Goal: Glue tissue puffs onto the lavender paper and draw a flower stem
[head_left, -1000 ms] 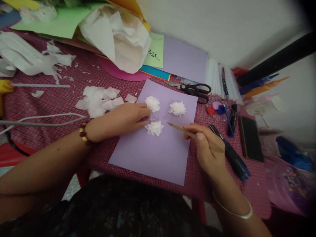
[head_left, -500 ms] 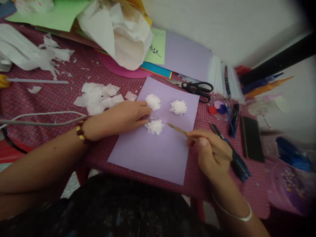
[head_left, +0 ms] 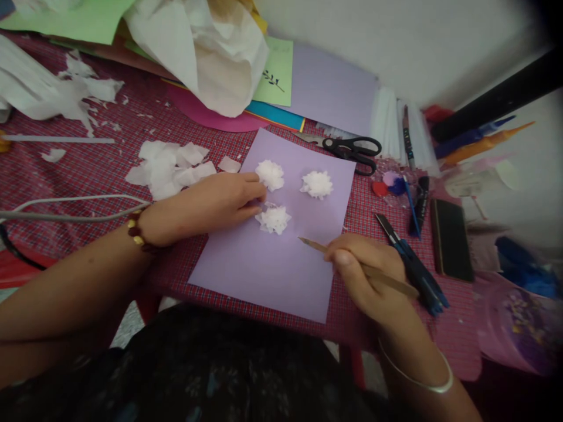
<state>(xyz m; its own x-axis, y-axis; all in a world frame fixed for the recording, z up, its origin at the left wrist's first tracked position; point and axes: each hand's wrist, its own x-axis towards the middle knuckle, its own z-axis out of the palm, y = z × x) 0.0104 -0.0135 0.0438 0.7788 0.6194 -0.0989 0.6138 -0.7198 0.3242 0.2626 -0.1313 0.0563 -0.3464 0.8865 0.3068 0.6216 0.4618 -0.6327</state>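
Observation:
My right hand (head_left: 369, 272) grips a thin, pointed wooden stick (head_left: 315, 245). The stick's tip is over the purple paper (head_left: 259, 281), to the lower right of the lower white paper flower (head_left: 273, 219). My left hand (head_left: 240, 198) rests at the paper's left side, thumb and fingers apart, near the lower flower and the upper-left white paper flower (head_left: 270, 175). Whether its fingertips touch either flower is hard to see. A third white paper flower (head_left: 317, 184) lies at the upper right of the sheet.
Cut white paper pieces (head_left: 165, 170) lie left of the sheet. Black-handled scissors (head_left: 347, 146) touch its top edge. A utility knife (head_left: 413, 266), a dark phone-like slab (head_left: 452, 239) and a pink tub (head_left: 505, 328) stand on the right. Crumpled white paper (head_left: 206, 53) is behind.
The stick's tip has moved slightly down the sheet, away from the lower flower, with my right hand shifting a little left. My left hand stays near the flowers. The view has shifted slightly.

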